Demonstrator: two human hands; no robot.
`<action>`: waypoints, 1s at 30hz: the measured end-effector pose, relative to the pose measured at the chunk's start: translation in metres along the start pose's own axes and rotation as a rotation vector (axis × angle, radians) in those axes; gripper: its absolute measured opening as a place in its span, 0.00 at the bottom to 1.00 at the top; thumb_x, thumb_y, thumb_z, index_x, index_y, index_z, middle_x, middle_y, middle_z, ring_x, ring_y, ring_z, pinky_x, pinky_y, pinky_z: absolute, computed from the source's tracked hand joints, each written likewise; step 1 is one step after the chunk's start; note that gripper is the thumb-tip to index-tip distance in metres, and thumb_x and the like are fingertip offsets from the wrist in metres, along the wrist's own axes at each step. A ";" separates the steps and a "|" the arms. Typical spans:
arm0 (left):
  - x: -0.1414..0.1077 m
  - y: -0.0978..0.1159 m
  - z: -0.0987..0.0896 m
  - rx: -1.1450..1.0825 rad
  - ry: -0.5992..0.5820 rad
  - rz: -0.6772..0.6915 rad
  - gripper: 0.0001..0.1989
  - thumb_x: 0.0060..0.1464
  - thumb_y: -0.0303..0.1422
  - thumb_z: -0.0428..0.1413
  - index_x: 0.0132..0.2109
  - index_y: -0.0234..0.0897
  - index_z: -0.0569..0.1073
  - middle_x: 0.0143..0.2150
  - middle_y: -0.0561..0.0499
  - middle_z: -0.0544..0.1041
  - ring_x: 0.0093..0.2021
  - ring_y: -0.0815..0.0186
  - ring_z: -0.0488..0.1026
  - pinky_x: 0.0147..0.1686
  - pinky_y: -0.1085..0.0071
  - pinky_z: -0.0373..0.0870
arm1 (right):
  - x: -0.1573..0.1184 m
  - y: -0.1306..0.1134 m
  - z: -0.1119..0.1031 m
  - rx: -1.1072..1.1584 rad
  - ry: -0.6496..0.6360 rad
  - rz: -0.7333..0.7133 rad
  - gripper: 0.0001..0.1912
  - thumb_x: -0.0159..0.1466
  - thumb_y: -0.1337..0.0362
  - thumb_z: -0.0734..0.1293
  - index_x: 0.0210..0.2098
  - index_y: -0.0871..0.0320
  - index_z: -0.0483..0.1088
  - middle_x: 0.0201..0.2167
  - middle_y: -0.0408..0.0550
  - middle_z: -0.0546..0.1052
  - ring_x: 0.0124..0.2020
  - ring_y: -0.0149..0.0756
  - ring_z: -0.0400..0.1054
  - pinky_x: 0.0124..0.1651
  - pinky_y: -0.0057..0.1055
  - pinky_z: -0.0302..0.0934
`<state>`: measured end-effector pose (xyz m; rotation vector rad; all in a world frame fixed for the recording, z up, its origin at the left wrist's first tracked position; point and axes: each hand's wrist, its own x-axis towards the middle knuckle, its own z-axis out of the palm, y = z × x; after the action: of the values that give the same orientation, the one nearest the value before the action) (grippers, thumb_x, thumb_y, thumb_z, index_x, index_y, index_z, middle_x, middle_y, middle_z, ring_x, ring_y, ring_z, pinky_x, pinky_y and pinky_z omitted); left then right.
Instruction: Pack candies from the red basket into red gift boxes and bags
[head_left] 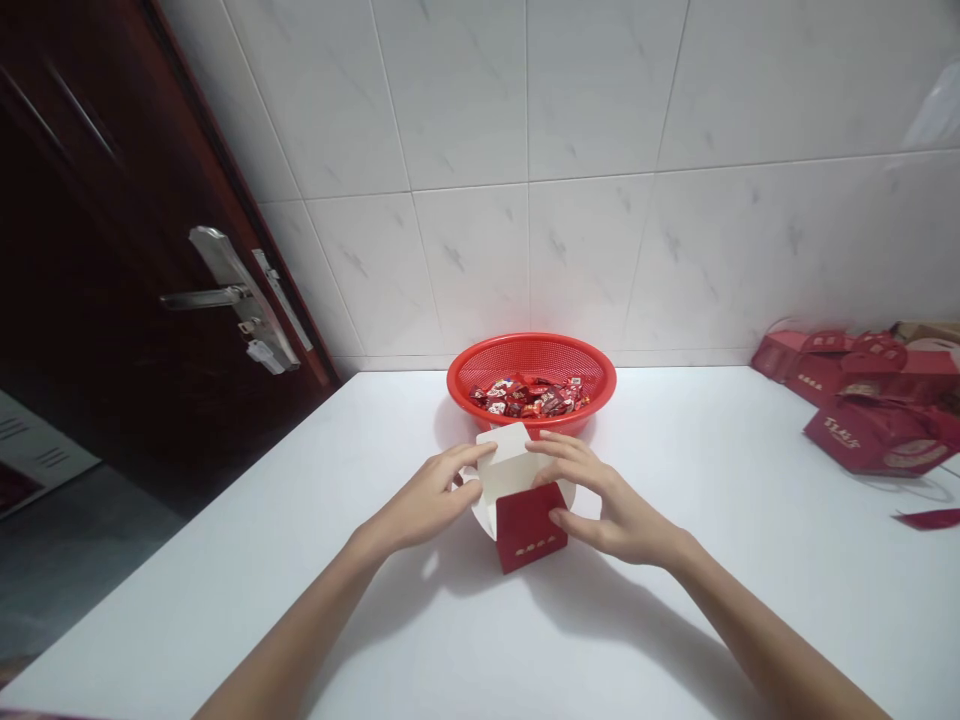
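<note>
A small red box (pixel 531 528) with a white inside stands on the white table, its top open and its flaps up. My left hand (pixel 435 497) is at the box's left side, thumb and fingers apart, the fingertips by the raised white back flap. On the right, my right hand (pixel 600 495) has its thumb on the red front panel and its fingers spread over the opening. Just behind the box sits a red plastic basket (pixel 531 345) holding many wrapped candies (pixel 525 397).
Several folded red boxes (pixel 877 430) lie at the table's right side, near a small red piece (pixel 930 519). A tiled wall (pixel 472 260) rises behind the white table (pixel 300 480). A dark door (pixel 112 250) with a metal handle is at the left.
</note>
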<state>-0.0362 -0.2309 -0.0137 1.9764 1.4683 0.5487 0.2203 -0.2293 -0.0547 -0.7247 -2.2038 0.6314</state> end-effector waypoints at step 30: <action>0.010 -0.051 0.009 -0.751 -0.175 -0.106 0.45 0.37 0.46 0.71 0.63 0.43 0.71 0.67 0.43 0.69 0.67 0.44 0.63 0.64 0.52 0.63 | -0.039 0.060 0.045 -0.267 0.218 -0.127 0.40 0.57 0.49 0.76 0.66 0.35 0.62 0.71 0.49 0.60 0.68 0.59 0.59 0.60 0.53 0.68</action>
<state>-0.0631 -0.2130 -0.0560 1.3098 1.0365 0.7274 0.2276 -0.2213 -0.1382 -0.7424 -2.1298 0.1849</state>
